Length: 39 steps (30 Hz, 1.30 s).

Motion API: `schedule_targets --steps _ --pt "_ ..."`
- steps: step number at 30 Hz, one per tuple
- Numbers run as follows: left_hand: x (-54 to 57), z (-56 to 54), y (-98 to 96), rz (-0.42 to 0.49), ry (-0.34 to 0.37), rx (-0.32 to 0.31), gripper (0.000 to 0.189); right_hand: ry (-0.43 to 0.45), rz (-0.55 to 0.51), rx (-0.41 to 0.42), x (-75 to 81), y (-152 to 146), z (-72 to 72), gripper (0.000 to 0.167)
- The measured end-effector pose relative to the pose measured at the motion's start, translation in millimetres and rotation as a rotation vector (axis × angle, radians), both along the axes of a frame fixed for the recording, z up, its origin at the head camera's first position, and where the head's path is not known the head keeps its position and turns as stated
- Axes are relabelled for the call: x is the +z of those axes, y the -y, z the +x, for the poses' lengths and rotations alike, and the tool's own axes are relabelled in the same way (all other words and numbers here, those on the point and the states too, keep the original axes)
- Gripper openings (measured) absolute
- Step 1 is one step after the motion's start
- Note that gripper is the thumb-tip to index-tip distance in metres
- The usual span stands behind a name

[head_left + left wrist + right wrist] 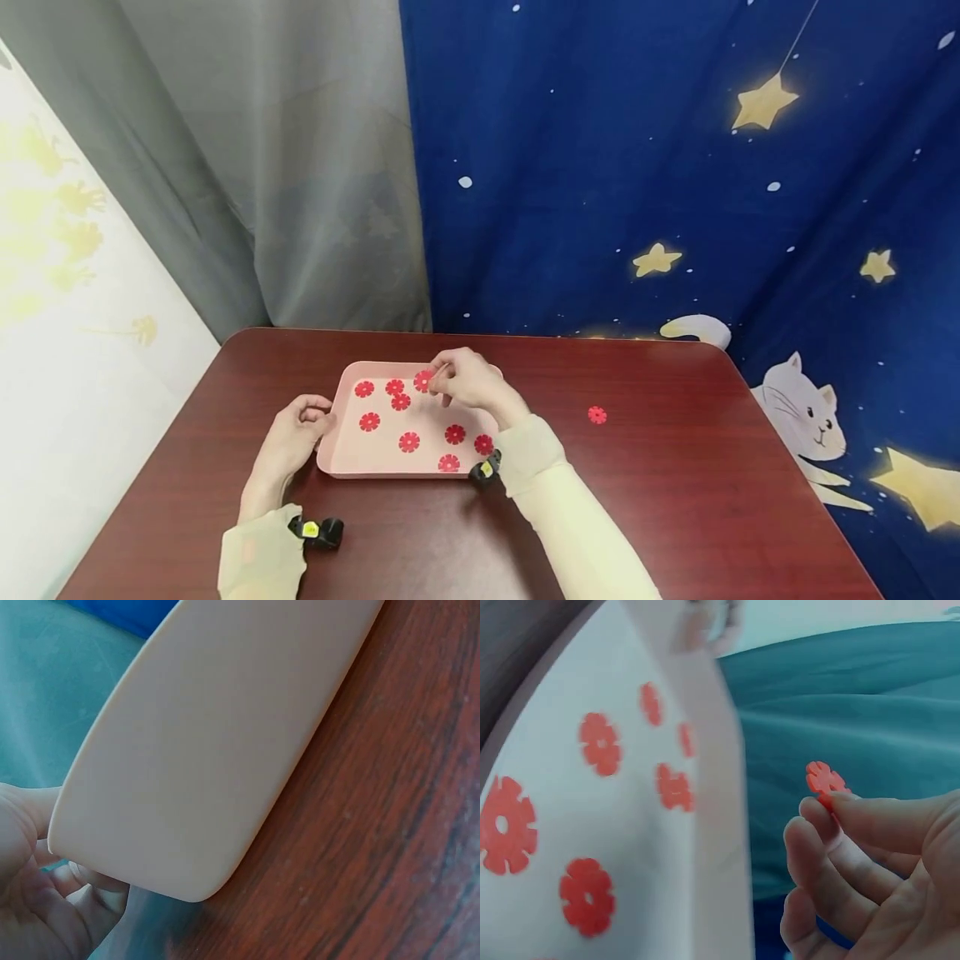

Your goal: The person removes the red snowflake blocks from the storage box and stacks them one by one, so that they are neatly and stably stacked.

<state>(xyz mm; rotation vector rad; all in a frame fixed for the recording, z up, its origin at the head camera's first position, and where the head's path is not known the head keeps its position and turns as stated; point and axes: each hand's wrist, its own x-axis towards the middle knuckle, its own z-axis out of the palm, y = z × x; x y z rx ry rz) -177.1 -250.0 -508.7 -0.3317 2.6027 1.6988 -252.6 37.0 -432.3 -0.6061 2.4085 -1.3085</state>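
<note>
My right hand (474,385) pinches a red flower-shaped plastic disc (823,777) between thumb and forefinger, over the far side of a shallow pink tray (362,460). Its other fingers are bent below the disc in the right wrist view. Several similar red notched discs (408,442) lie scattered on the tray floor, two of them overlapping near the back. My left hand (291,437) holds the tray's left end, thumb at the rim and fingers beneath it; the left wrist view shows the outer tray wall (202,757) close up.
One more red disc (597,415) lies alone on the dark reddish-brown wooden table (675,500), right of the tray. Behind the table hang a grey curtain (337,208) and a blue curtain (540,208) with stars. Black cameras (318,533) are strapped at both wrists.
</note>
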Motion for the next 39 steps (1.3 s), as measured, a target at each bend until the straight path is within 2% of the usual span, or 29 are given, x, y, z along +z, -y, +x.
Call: schedule_targets --steps 7,12,17,21,28,32,39 --pt "2.8 -1.5 0.3 -0.026 -0.004 -0.012 0.032 -0.033 -0.137 -0.105 16.2 -40 12.7 0.014" --pt "2.8 0.5 -2.2 -0.020 -0.001 -0.003 0.031 -0.018 -0.288 -0.183 16.3 -79 25.2 0.019" --pt "0.3 0.4 -8.3 -0.024 0.008 -0.007 0.030 -0.019 -0.450 -0.263 6.2 -129 41.7 0.024" --pt "0.2 0.3 -10.0 -0.034 0.008 -0.015 0.031 -0.026 -0.522 -0.346 -7.6 -164 52.8 0.031" --pt "4.2 1.6 -4.8 -0.055 0.010 -0.006 0.031 0.027 -0.602 -0.500 -32.9 -202 55.5 0.032" --pt "4.4 3.6 -2.8 -0.068 0.021 0.000 0.032 0.064 -0.576 -0.585 -46.4 -212 53.0 0.029" --pt "4.9 4.4 -2.2 -0.074 0.027 0.004 0.032 0.160 -0.426 -0.748 -74.8 -223 47.7 0.026"
